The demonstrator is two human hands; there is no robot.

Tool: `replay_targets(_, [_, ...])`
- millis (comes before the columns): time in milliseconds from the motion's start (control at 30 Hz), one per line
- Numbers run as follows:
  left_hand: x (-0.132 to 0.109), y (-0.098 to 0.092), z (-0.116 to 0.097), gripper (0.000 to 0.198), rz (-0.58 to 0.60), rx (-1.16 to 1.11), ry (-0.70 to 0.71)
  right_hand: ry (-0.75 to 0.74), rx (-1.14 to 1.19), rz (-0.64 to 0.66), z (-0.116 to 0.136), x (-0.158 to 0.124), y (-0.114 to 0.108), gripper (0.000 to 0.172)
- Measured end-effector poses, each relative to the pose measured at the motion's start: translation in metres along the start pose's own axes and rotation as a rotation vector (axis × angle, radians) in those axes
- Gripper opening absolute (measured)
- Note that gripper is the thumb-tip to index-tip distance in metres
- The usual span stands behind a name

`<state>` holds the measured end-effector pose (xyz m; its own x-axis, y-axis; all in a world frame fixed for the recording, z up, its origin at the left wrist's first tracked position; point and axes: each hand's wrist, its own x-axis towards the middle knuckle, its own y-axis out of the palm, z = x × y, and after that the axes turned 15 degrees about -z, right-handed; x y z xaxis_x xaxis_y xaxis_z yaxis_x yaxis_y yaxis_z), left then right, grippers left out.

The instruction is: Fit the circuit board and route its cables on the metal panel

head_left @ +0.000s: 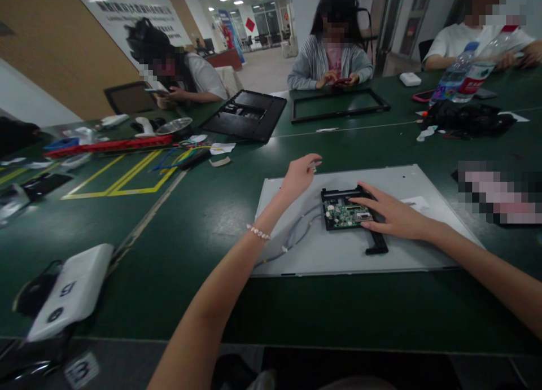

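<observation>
A black plastic frame [376, 244] carrying a green circuit board [345, 214] lies on a flat light-grey panel [339, 260]. My right hand [392, 215] rests over its right side, fingers stretched and spread, touching the frame and board. Grey cables [293, 239] run from the board's left side across the panel. My left hand [300, 178] is raised by the panel's back left edge, its fingers curled and drawn together. A small greyish spot shows at the fingertips; I cannot make out what it is. A beaded bracelet [258, 232] circles my left wrist.
Farther back lie a black laptop-like cover [271, 110] and an empty black bezel [339, 114]. Bottles [459, 74] and black plastic bags [466, 119] stand back right. A white device [71, 291] sits front left, tools and wires [182, 158] beyond. Several people sit across the table.
</observation>
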<state>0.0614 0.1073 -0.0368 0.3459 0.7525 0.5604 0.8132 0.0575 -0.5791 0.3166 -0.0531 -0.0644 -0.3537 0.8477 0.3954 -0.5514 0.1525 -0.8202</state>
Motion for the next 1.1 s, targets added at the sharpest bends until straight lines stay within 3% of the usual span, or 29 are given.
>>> replay_targets(100, [-0.016,0.019,-0.028,0.060,0.157,-0.039,0.111,0.001,-0.006,-0.007,0.001,0.000,-0.001,0.065])
replay_targets(200, [-0.030,0.031,-0.037,0.063,0.273,-0.018,0.142,0.001,-0.012,-0.011,0.000,0.000,0.000,0.066])
replay_targets(400, [-0.034,0.035,-0.031,0.054,0.251,-0.062,0.053,-0.001,0.000,-0.006,-0.003,0.000,0.002,0.065])
replay_targets(600, [-0.033,0.032,-0.025,0.060,0.223,-0.166,-0.023,-0.008,-0.020,-0.003,-0.003,0.000,0.001,0.065])
replay_targets(700, [-0.031,0.027,-0.020,0.061,0.280,-0.259,-0.046,0.000,-0.022,0.007,-0.003,0.000,0.001,0.065])
replay_targets(867, [-0.025,0.016,-0.015,0.045,0.486,-0.380,-0.021,0.006,-0.016,0.008,-0.003,0.000,0.001,0.065])
replay_targets(1100, [-0.026,0.019,-0.017,0.036,0.442,-0.412,-0.105,0.019,-0.034,0.024,0.002,0.001,-0.002,0.065])
